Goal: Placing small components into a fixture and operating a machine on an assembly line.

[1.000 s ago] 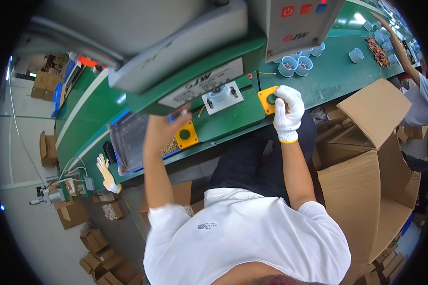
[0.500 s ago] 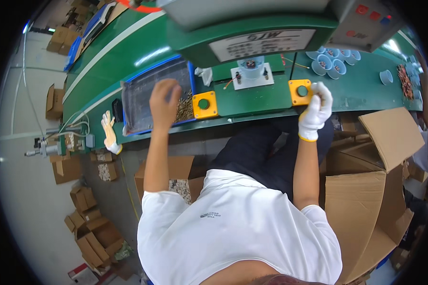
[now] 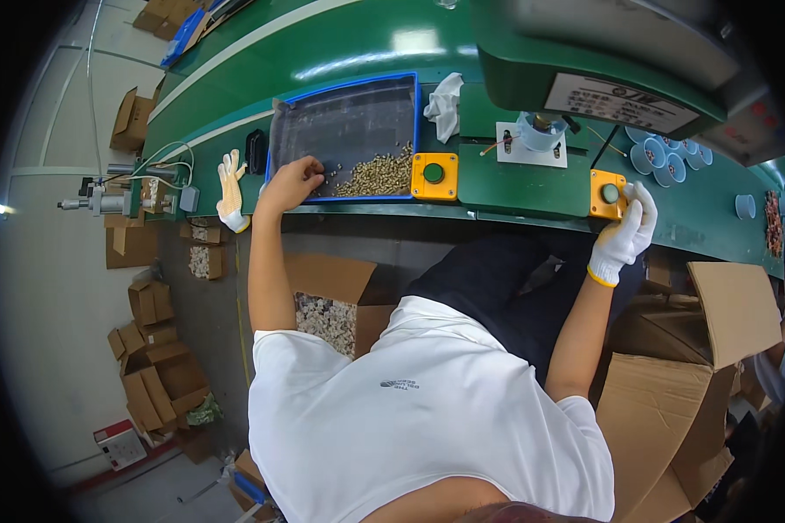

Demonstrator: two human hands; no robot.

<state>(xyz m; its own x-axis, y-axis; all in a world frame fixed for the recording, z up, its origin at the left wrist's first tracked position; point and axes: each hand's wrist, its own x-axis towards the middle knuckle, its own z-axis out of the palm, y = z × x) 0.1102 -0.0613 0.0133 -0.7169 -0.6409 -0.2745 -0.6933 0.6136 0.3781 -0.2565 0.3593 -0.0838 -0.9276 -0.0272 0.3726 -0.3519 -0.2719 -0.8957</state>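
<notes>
My bare left hand (image 3: 293, 183) is over the near left part of a blue-rimmed tray (image 3: 416, 113). Its fingers are curled with the tips together; anything between them is too small to make out. To their right, small brass-coloured parts (image 3: 377, 176) lie heaped in the tray. My right hand (image 3: 626, 231), in a white knitted glove, is curled closed beside the right yellow button box (image 3: 606, 193); its contents, if any, are hidden. Between the left button box (image 3: 434, 175) and the right one, a clear blue cup (image 3: 541, 135) stands on a white plate (image 3: 506, 155) under the machine head.
A machine (image 3: 619, 96) overhangs the bench. Several blue cups (image 3: 669, 168) stand at the right, near reddish small parts (image 3: 773, 222). A loose glove (image 3: 231, 192) and a white cloth (image 3: 445, 106) flank the tray. Open cartons (image 3: 654, 410) crowd the floor beside me.
My view has turned toward the left, so the bench appears shifted right. My left hand has moved nearer the tray's near left corner, its fingers drawn together. My right hand stays closed beside the button box.
</notes>
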